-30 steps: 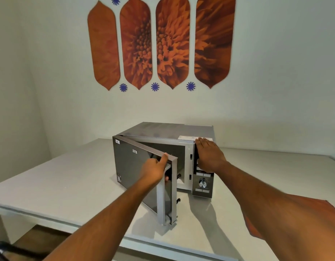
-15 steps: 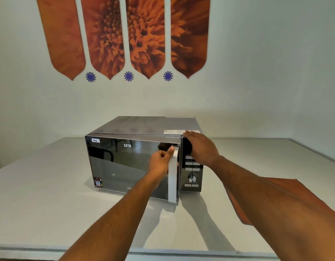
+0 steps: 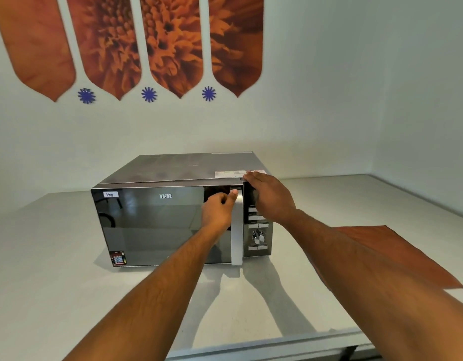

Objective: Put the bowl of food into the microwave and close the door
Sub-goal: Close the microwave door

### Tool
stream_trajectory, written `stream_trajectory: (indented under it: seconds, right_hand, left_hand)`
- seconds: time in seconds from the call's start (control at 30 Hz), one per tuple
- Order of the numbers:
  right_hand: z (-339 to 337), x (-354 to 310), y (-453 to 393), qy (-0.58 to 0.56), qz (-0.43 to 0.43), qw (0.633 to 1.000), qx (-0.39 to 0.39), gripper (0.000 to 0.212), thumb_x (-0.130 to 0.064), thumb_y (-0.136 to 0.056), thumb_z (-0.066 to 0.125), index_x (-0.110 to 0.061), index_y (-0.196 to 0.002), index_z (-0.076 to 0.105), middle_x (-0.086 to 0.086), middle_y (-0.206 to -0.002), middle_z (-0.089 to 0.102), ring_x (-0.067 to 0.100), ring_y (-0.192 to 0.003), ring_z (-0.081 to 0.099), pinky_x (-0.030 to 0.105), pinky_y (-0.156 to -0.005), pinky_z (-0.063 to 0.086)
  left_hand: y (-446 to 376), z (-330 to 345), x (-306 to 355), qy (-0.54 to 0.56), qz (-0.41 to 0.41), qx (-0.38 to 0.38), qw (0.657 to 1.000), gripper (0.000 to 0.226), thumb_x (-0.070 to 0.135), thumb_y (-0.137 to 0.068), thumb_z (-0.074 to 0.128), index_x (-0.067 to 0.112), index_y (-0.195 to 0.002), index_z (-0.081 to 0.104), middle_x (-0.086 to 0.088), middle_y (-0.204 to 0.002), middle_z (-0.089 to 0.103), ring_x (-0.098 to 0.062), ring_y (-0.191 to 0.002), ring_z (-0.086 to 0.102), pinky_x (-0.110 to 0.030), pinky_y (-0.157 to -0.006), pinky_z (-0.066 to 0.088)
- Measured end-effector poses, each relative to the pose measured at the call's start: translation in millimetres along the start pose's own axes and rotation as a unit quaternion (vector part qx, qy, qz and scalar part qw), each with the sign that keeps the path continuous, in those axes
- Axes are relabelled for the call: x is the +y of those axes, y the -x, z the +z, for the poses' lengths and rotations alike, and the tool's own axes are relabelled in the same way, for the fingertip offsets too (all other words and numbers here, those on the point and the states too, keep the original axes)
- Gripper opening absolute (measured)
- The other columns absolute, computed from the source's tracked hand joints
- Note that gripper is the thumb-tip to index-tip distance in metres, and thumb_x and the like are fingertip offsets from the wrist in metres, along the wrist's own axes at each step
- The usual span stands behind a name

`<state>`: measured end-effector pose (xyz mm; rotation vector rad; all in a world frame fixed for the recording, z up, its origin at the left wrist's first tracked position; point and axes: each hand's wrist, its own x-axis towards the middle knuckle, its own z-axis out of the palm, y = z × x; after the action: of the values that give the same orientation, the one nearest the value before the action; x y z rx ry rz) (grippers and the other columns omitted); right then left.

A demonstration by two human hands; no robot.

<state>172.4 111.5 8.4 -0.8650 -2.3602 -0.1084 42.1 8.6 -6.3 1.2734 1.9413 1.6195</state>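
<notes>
A silver and black microwave (image 3: pixel 173 173) stands on the white table (image 3: pixel 42 269). Its dark glass door (image 3: pixel 152 225) lies flush against the body. My left hand (image 3: pixel 218 211) is curled around the upper part of the vertical silver door handle (image 3: pixel 236 243), thumb on the handle's front. My right hand (image 3: pixel 269 196) rests flat on the top right corner of the microwave, over the control panel (image 3: pixel 259 235). The bowl of food is not visible; the mirrored door hides the inside.
A rust-coloured cloth mat (image 3: pixel 397 254) lies on the table to the right of the microwave. The table's front edge (image 3: pixel 264 347) runs below my arms. Walls meet in a corner behind and to the right. Orange flower panels (image 3: pixel 173 43) hang on the back wall.
The door swung from wide open to flush against the microwave, pushed by my left hand on the handle. My right hand stayed on the top right corner.
</notes>
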Motion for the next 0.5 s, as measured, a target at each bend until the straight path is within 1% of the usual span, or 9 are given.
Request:
stream_trajectory:
  seconds: [0.07, 0.1, 0.2, 0.3, 0.37, 0.4, 0.43, 0.5]
  right_hand:
    - [1, -1, 1, -0.002, 0.008, 1.0, 0.001, 0.071, -0.008, -0.091, 0.065, -0.022, -0.156, 0.041, -0.001, -0.162, 0.041, 0.022, -0.15, 0.035, 0.04, -0.122, 0.034]
    - [1, -2, 1, -0.004, 0.012, 1.0, 0.002, 0.072, -0.006, -0.089, 0.065, -0.021, -0.156, 0.041, -0.001, -0.162, 0.041, 0.022, -0.151, 0.035, 0.04, -0.122, 0.034]
    - [2, -4, 2, -0.007, 0.02, 1.0, -0.001, 0.076, -0.002, -0.086, 0.062, -0.022, -0.156, 0.041, -0.002, -0.163, 0.04, 0.022, -0.151, 0.034, 0.04, -0.122, 0.034]
    - [2, -5, 0, -0.005, 0.028, 1.0, -0.004, 0.075, -0.002, -0.086, 0.062, -0.022, -0.156, 0.041, -0.002, -0.163, 0.04, 0.021, -0.152, 0.033, 0.04, -0.123, 0.033]
    - [3, -6, 0, -0.006, 0.03, 1.0, 0.004, 0.075, -0.001, -0.085, 0.061, -0.021, -0.155, 0.043, -0.002, -0.162, 0.041, 0.022, -0.151, 0.034, 0.04, -0.123, 0.033]
    - [3, -7, 0, -0.006, 0.03, 0.999, 0.008, 0.075, 0.0, -0.085, 0.061, -0.021, -0.154, 0.044, -0.002, -0.162, 0.042, 0.022, -0.151, 0.035, 0.039, -0.122, 0.033]
    - [3, -8, 0, -0.007, 0.031, 0.999, 0.01, 0.075, 0.0, -0.084, 0.06, -0.021, -0.154, 0.044, -0.002, -0.161, 0.043, 0.022, -0.15, 0.035, 0.039, -0.122, 0.033]
    - [4, -9, 0, -0.009, 0.032, 0.999, 0.011, 0.075, 0.001, -0.084, 0.059, -0.021, -0.154, 0.044, -0.001, -0.161, 0.042, 0.022, -0.15, 0.035, 0.038, -0.123, 0.032]
  left_hand:
    - [-2, 0, -3, -0.018, 0.024, -0.001, 1.0, 0.037, 0.051, -0.096, 0.049, 0.019, -0.08, 0.056, -0.011, -0.082, 0.064, -0.034, -0.087, 0.068, -0.054, -0.077, 0.059]
    - [-4, 0, -4, -0.019, 0.03, -0.003, 0.999, 0.036, 0.052, -0.096, 0.049, 0.02, -0.08, 0.057, -0.012, -0.083, 0.065, -0.034, -0.086, 0.069, -0.054, -0.076, 0.06]
    - [-9, -2, -6, -0.019, 0.029, -0.008, 0.999, 0.039, 0.053, -0.096, 0.049, 0.018, -0.082, 0.059, -0.014, -0.083, 0.066, -0.032, -0.084, 0.069, -0.054, -0.073, 0.06]
    - [-14, -1, -7, -0.029, 0.031, -0.005, 0.999, 0.038, 0.053, -0.096, 0.049, 0.019, -0.081, 0.059, -0.006, -0.076, 0.063, -0.026, -0.075, 0.066, -0.051, -0.072, 0.06]
    - [-16, -1, -7, -0.036, 0.034, -0.004, 0.999, 0.041, 0.054, -0.096, 0.049, 0.017, -0.082, 0.06, -0.003, -0.071, 0.059, -0.022, -0.07, 0.06, -0.046, -0.07, 0.06]
    - [-17, -1, -7, -0.036, 0.033, -0.003, 0.999, 0.042, 0.054, -0.096, 0.049, 0.016, -0.083, 0.061, -0.002, -0.071, 0.058, -0.023, -0.07, 0.061, -0.044, -0.069, 0.06]
    - [-17, -1, -6, -0.034, 0.03, -0.003, 0.999, 0.042, 0.053, -0.097, 0.049, 0.015, -0.084, 0.061, -0.003, -0.072, 0.059, -0.026, -0.072, 0.064, -0.045, -0.071, 0.061]
    - [-17, 0, -5, -0.033, 0.028, -0.002, 0.999, 0.04, 0.052, -0.097, 0.048, 0.017, -0.084, 0.06, -0.004, -0.073, 0.06, -0.03, -0.079, 0.068, -0.051, -0.073, 0.061]
